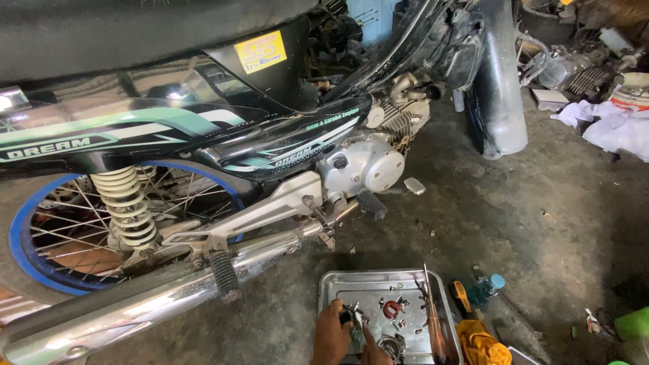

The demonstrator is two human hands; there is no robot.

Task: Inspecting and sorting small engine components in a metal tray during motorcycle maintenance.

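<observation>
Left hand [331, 334] pinches a small part [347, 315] over the metal tray [338, 280]; right fingers [374, 350] touch it

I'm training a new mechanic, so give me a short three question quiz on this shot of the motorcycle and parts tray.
1. True or false: the hands are over the metal tray.
2. What colour is the rear wheel rim? A red, B blue, C yellow.
3. What shape is the red magnet in the tray?

Key: 1 true, the left hand and right hand pick at small parts there; 2 B; 3 horseshoe.
</observation>
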